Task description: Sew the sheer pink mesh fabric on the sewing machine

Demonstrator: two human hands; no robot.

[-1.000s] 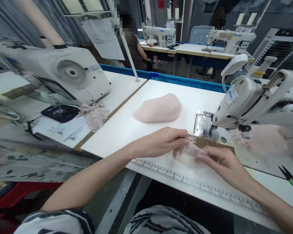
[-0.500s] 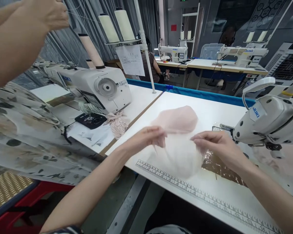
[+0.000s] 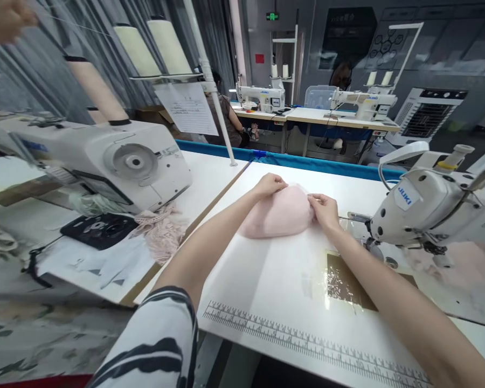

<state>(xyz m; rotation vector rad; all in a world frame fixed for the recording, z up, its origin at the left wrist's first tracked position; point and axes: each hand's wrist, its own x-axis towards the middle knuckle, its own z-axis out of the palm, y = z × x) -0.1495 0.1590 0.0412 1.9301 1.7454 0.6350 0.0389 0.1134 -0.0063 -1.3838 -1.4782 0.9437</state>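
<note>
Between left grip (image 3: 270, 185) and right grip (image 3: 324, 210), both pinching its edges, pale-pink rounded sheer-fabric pile (image 3: 281, 216) on white desk (image 3: 275, 275), grips now farther forward than before, white sewing machine (image 3: 418, 196) right of right grip, black printed ruler (image 3: 299, 341) nearer the body.

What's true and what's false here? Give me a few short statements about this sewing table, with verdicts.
1. The left hand and the right hand are both at the pink fabric. True.
2. The pink fabric covers the printed ruler. False: it lies on the white tabletop, beyond the ruler.
3. Two cream thread cones stand above a hanging paper sheet. True.
4. The left sleeve is plain red. False: it is black-and-white patterned.
5. A brown patch shows beside the right forearm. True.
</note>
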